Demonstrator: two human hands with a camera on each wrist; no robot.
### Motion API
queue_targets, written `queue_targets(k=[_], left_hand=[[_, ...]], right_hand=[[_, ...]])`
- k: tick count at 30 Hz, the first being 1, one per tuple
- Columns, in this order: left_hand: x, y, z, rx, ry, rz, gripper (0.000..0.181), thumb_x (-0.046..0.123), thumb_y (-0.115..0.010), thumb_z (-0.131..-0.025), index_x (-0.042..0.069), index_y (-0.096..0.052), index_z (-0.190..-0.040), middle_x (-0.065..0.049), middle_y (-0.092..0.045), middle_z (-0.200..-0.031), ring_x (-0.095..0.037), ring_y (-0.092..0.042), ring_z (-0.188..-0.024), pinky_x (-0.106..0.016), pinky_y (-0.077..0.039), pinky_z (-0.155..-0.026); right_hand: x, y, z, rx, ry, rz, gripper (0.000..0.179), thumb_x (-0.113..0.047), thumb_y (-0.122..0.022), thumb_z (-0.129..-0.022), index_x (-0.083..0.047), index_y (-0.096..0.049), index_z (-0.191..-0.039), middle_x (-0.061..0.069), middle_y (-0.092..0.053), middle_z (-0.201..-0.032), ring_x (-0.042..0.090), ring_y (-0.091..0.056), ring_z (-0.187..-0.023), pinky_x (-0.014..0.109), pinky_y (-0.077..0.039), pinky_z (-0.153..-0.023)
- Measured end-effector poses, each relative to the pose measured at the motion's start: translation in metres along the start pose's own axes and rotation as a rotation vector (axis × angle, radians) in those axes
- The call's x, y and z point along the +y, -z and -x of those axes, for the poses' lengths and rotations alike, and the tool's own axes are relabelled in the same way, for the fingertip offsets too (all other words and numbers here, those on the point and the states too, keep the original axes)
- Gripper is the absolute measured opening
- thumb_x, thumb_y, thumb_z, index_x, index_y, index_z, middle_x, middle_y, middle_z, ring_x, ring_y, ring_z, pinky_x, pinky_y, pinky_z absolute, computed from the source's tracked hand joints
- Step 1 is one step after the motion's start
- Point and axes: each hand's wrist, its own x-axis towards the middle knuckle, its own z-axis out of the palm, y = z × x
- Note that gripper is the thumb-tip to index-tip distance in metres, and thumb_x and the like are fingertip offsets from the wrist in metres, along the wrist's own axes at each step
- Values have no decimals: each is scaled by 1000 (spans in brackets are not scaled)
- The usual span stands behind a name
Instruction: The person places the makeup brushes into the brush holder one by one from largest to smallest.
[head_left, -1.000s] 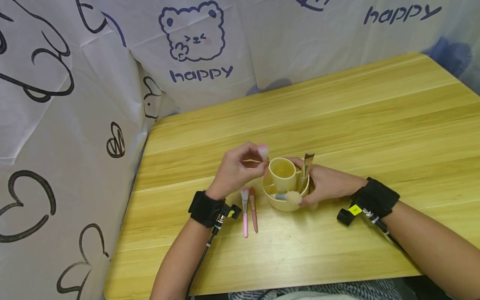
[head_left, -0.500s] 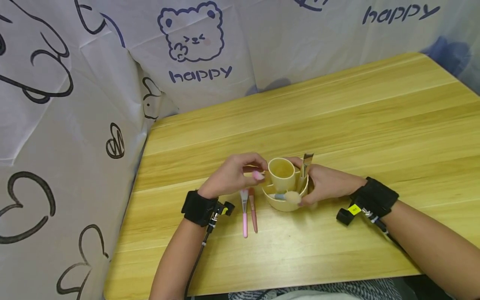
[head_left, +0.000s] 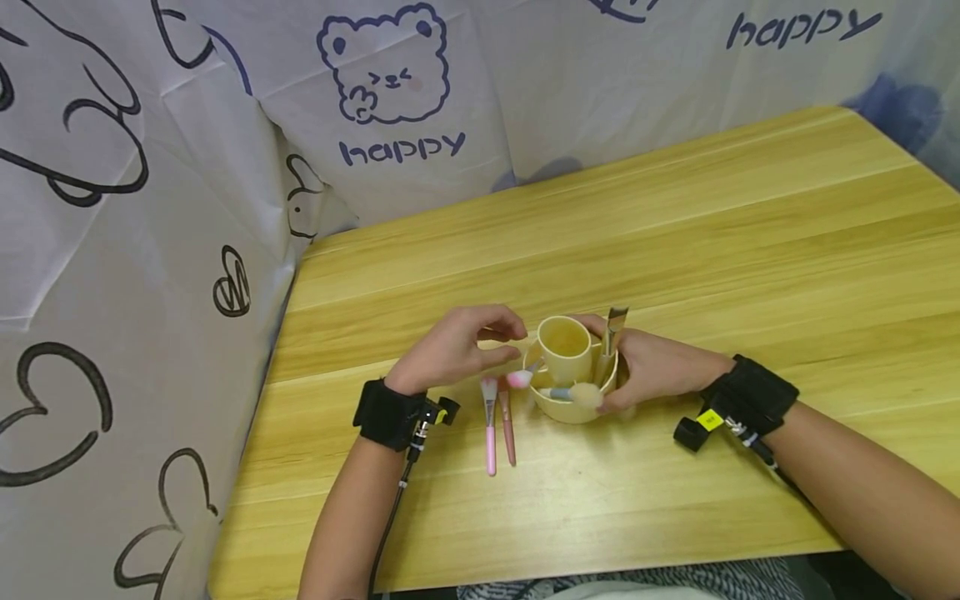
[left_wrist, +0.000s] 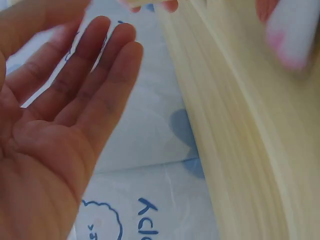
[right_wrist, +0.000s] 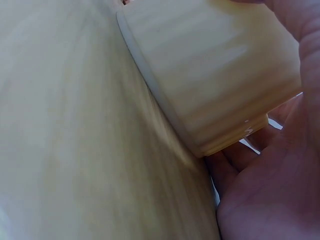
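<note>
A round cream-yellow brush holder (head_left: 567, 411) with a raised central cup (head_left: 564, 337) stands on the table. My right hand (head_left: 656, 364) grips its right side, thumb at the front and fingers behind; in the right wrist view the fingers wrap the holder wall (right_wrist: 210, 75). A pink-and-white tipped makeup brush (head_left: 519, 379) leans out over the holder's left rim. Just left of it my left hand (head_left: 465, 346) holds nothing, its fingers loosely bent and apart from the brush. Inside the holder are a fluffy cream brush (head_left: 587, 394) and flat-tipped brushes (head_left: 615, 323) standing upright.
Two makeup brushes, a pink one (head_left: 491, 437) and a brownish-pink one (head_left: 507, 429), lie side by side on the wooden table (head_left: 675, 500), left of the holder. A white cloth with drawings (head_left: 420, 192) hangs behind and to the left.
My left hand brought the pink-and-white brush down to the holder's left side and let go of it, then drew back left. My right hand keeps its grip on the holder.
</note>
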Motion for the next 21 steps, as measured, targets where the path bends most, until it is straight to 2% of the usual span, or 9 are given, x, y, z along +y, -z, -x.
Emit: queue_targets(k=[5,9,12,16,21], left_hand=[[-1,6,4,-22,41,-23,25,19,-73,-97,4,-71,-117,-10,-74,-116,-19,-71,-110,-33,-59,-103],[-2,7,5,-36,60,-36,25,21,-73,-97,5,-71,-116,-5,-75,-111,-15,-71,-103,-30,-61,-96],[-4,6,4,-62,85,-74,17,24,-73,-98,10,-73,-108,0,-75,-99,-11,-70,-89,-25,-61,-82],[-6,4,3,-132,128,-133,14,28,-75,-96,15,-70,-94,3,-72,-86,-10,-62,-73,-21,-53,-65],[-8,5,5,-198,177,-171,14,25,-74,-96,15,-68,-89,3,-68,-83,-9,-55,-70,-20,-47,-62]], right_hand=[[0,0,0,2,1,-1,109,-26,-90,-74,-26,-25,-161,-4,-59,-146,15,-56,-131,19,-41,-113],[-1,0,1,1,1,-7,108,-26,-90,-74,-27,-25,-161,-5,-59,-145,14,-56,-130,19,-41,-114],[-1,1,1,-1,-4,-7,108,-26,-89,-75,-27,-25,-161,-5,-60,-144,14,-56,-129,20,-42,-113],[-2,0,2,0,-9,1,109,-26,-89,-74,-27,-24,-161,-5,-60,-144,14,-56,-129,21,-42,-113],[-2,0,2,-1,-8,-6,108,-26,-89,-74,-27,-24,-161,-5,-59,-145,15,-55,-130,21,-42,-113]])
